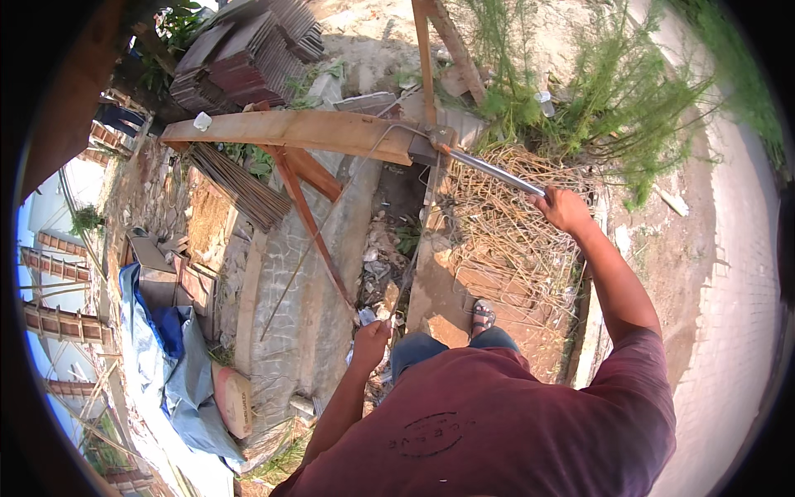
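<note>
My right hand (pixel 566 210) is closed around the end of a silvery pipe handle (pixel 501 176). The handle's far end meets a small metal bending fixture (pixel 432 145) at the right end of a raised wooden beam (pixel 286 132). Low on the left, my left hand (pixel 370 342) is closed on a thin metal rod (pixel 406 286) that rises toward the fixture. A length of thin rod (pixel 331 211) with a curved top also slants down to the left from the fixture; whether both are one piece I cannot tell.
Bent metal rods (pixel 517 228) lie heaped right of the beam, beside my sandalled foot (pixel 483 316). Wooden legs (pixel 310 224) brace the beam. Straight rods (pixel 240 186), stacked roof tiles (pixel 248 62), a blue-grey tarp (pixel 186 385) and a sack (pixel 233 402) are on the left. Feathery plants (pixel 604 99) stand at right.
</note>
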`<state>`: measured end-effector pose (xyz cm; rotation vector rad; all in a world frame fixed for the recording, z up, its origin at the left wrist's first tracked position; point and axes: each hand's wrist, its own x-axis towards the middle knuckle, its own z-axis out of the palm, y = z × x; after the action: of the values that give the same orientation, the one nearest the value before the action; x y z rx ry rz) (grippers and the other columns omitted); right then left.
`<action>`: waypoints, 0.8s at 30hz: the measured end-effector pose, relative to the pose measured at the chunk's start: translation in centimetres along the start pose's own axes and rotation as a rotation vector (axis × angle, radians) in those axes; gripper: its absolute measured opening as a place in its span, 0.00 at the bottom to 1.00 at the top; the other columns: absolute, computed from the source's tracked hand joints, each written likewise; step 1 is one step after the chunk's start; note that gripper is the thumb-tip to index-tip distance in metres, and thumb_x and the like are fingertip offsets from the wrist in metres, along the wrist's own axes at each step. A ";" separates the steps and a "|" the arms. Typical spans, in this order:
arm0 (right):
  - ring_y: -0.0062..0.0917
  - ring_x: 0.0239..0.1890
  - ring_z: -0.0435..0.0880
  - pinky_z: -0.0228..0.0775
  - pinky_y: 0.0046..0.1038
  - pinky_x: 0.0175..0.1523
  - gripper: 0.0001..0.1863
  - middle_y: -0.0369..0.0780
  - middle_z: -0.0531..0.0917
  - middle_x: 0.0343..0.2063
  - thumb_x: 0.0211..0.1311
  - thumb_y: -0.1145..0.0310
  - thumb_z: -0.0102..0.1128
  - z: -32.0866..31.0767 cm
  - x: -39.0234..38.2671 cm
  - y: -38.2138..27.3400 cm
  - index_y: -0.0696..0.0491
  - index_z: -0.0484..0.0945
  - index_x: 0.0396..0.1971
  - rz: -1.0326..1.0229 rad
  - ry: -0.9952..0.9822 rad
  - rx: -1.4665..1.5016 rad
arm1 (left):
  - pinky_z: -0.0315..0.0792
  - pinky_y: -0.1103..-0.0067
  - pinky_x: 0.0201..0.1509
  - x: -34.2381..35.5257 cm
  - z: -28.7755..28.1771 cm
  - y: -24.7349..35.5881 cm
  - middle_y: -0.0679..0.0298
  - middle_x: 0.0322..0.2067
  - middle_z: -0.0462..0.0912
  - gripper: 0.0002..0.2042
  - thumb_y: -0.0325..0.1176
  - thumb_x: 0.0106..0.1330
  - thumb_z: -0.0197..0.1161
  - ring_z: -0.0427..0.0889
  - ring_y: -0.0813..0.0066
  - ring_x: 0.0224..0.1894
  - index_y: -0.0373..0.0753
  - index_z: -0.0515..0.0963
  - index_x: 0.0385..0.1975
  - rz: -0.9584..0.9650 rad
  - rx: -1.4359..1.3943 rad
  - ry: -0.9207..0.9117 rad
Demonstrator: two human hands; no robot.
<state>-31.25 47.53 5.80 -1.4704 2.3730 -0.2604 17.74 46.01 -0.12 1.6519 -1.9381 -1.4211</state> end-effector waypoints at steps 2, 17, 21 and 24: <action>0.43 0.29 0.80 0.69 0.42 0.38 0.35 0.50 0.80 0.23 0.62 0.37 0.44 -0.2 1.0 2.8 0.60 0.79 0.30 0.001 -0.088 0.105 | 0.62 0.77 0.27 0.5 -0.6 -0.2 0.67 0.14 0.69 0.21 0.48 0.67 0.54 0.64 0.80 0.20 0.34 0.74 0.21 -0.014 -0.025 -0.030; 0.49 0.37 0.81 0.69 0.44 0.43 0.34 0.55 0.81 0.29 0.62 0.38 0.42 6.2 -7.8 -12.3 0.58 0.79 0.31 0.520 0.082 0.231 | 0.65 0.71 0.25 10.5 -13.8 -2.8 0.54 0.15 0.72 0.18 0.44 0.66 0.56 0.71 0.68 0.17 0.34 0.75 0.24 0.296 0.405 0.137; 0.49 0.35 0.80 0.69 0.43 0.42 0.35 0.55 0.81 0.28 0.62 0.37 0.42 5.3 -6.5 -9.5 0.59 0.79 0.32 0.453 0.010 0.225 | 0.65 0.69 0.26 8.9 -12.8 -2.0 0.52 0.16 0.73 0.17 0.42 0.66 0.55 0.71 0.64 0.18 0.33 0.74 0.24 0.327 0.359 -0.005; 0.49 0.32 0.79 0.69 0.42 0.40 0.33 0.55 0.80 0.25 0.62 0.39 0.45 4.5 -6.1 -8.8 0.59 0.78 0.29 0.404 0.039 0.221 | 0.66 0.69 0.27 7.8 -11.6 -1.5 0.49 0.18 0.73 0.19 0.45 0.66 0.54 0.73 0.60 0.20 0.32 0.73 0.24 0.241 0.312 -0.034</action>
<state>-19.77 49.14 5.66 -0.8729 2.5104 -0.4330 24.03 33.56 1.48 1.4500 -2.3827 -1.1093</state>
